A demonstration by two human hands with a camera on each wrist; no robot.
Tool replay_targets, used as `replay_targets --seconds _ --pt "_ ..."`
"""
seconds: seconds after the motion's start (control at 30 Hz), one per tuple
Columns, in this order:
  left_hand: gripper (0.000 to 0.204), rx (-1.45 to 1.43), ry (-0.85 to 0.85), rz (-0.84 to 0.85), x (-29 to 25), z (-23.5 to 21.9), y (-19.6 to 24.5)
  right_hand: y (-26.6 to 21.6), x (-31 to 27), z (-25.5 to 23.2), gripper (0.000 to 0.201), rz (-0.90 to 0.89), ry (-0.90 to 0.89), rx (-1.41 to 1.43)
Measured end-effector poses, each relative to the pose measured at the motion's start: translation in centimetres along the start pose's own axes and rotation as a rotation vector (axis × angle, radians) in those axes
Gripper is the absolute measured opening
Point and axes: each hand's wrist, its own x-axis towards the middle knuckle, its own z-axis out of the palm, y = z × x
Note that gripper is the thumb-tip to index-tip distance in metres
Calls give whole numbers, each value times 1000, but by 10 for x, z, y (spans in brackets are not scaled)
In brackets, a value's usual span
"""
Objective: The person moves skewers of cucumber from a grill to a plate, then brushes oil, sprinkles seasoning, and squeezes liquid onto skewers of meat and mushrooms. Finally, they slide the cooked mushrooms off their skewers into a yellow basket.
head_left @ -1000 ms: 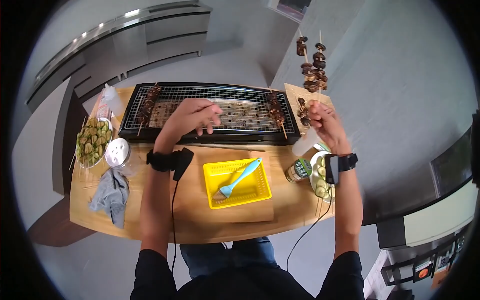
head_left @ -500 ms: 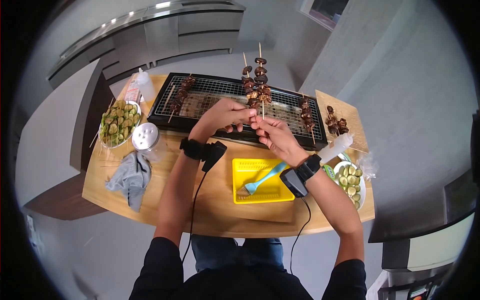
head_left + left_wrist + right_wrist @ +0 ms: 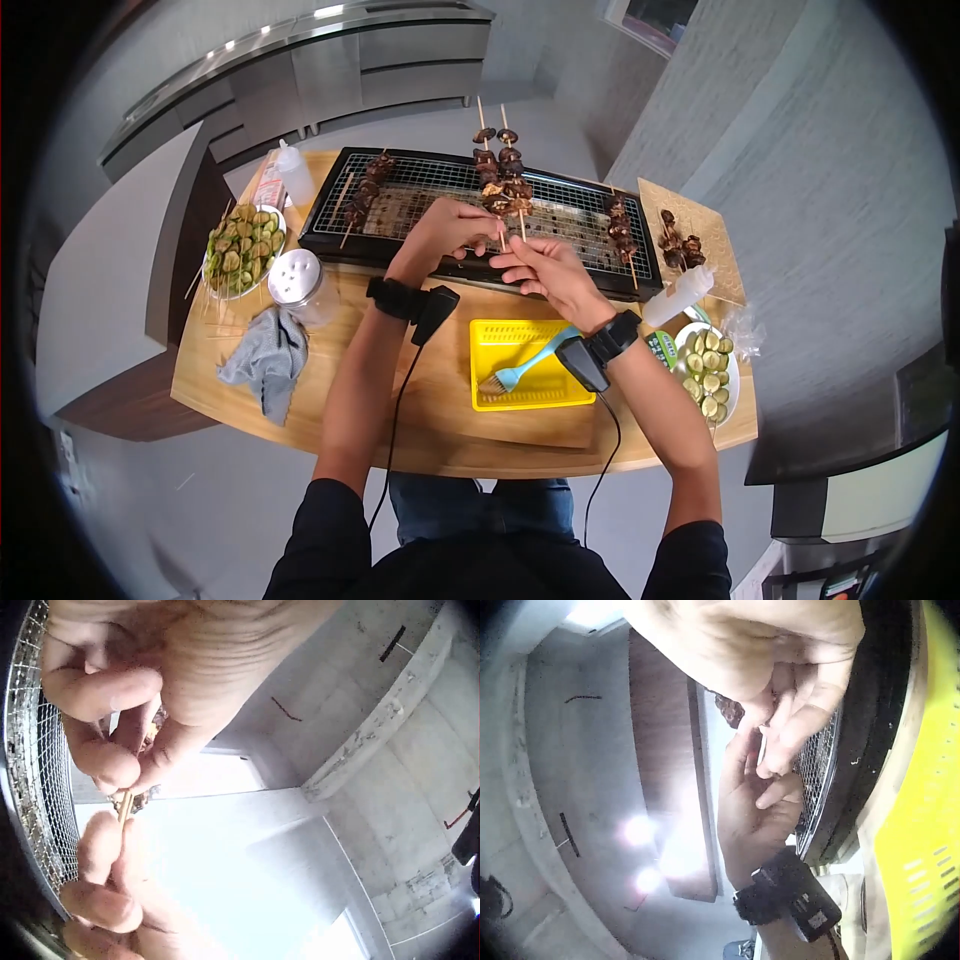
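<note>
Two skewers of dark browned chunks stand up side by side over the grill (image 3: 430, 205). My left hand (image 3: 443, 232) pinches the lower stick of the left skewer (image 3: 486, 165) between thumb and fingertips. The right skewer (image 3: 511, 160) has its bare lower stick pinched by my right hand (image 3: 556, 272). Both hands are close together above the grill's front edge, fingertips almost meeting. In the left wrist view, pale sticks (image 3: 126, 804) show between the fingers of both hands. The right wrist view shows a stick (image 3: 762, 750) at the fingertips, with the chunks mostly hidden.
One skewer (image 3: 368, 190) lies on the grill's left, another (image 3: 619, 235) on its right. Short skewers (image 3: 680, 245) rest on a board at right. Nearer stand a yellow basket (image 3: 530, 404) with a blue brush (image 3: 535, 360), a bottle (image 3: 680, 295), a shaker (image 3: 300, 285) and plates of sliced vegetables (image 3: 243, 250).
My right hand has brought both skewers left from beside the board to over the grill. The left hand, holding nothing before, now pinches one stick. The head view has shifted.
</note>
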Motion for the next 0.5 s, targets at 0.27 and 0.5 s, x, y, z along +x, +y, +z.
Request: replay_targets --seconds 0.27,0.5 --pt "23 -57 -142 -50 -3 15 3 2 -37 -58 29 10 144 48" --pt "20 -53 -206 -122 9 32 -16 18 -46 -82 30 38 241 -12"
